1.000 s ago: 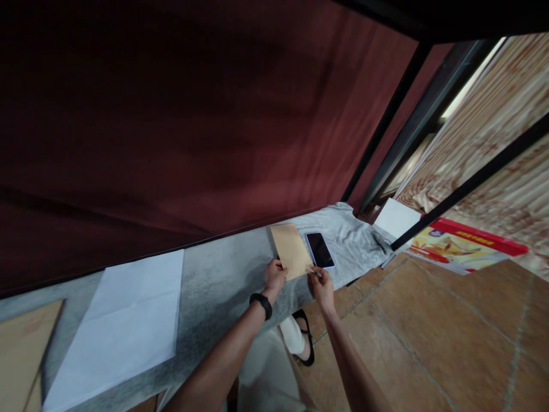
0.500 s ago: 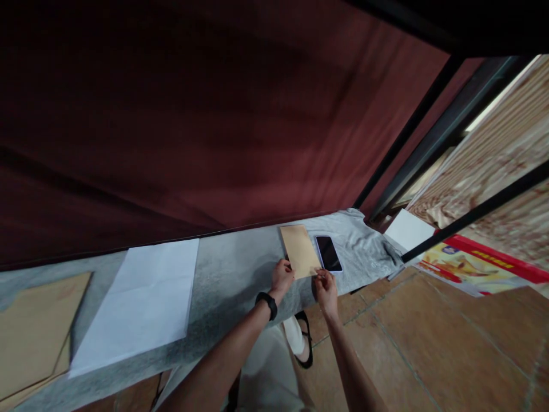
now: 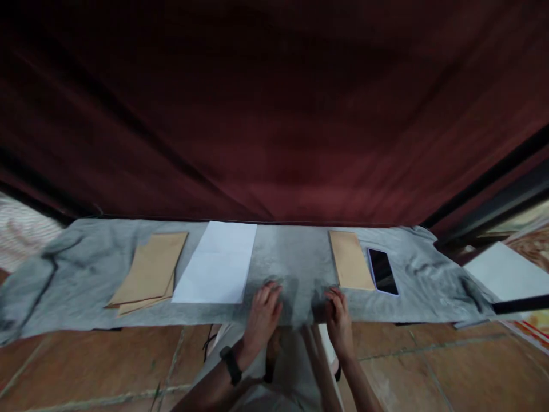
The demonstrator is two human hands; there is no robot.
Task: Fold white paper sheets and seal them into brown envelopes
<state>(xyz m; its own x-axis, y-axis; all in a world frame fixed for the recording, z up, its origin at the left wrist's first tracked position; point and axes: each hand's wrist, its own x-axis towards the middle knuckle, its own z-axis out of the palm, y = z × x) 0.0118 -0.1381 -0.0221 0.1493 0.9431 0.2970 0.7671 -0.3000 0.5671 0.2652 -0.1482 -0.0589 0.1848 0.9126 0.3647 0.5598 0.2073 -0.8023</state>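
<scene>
My left hand (image 3: 263, 315), a dark watch on its wrist, hovers by the front edge of the grey cloth with fingers loosely apart and nothing in them. To its left lies a white sheet of paper (image 3: 218, 263). My right hand (image 3: 338, 319) is also free, its fingers loosely bent, just below a brown paper envelope (image 3: 351, 260) that lies flat. A phone (image 3: 383, 272) with a dark screen and a pale purple case rests right of that envelope. Several brown envelopes (image 3: 152, 266) overlap in a stack left of the white sheet.
The grey cloth (image 3: 291, 246) covers a long narrow surface before a dark red curtain (image 3: 274, 143). Black frame bars (image 3: 489, 174) slant at the right. A white board (image 3: 508, 269) is beyond the cloth's right end. Brown tiles (image 3: 128, 360) form the floor.
Both hands have let go of the brown envelope beside the phone and drawn back from it, the left hand moving left toward the white sheet. The view has turned left.
</scene>
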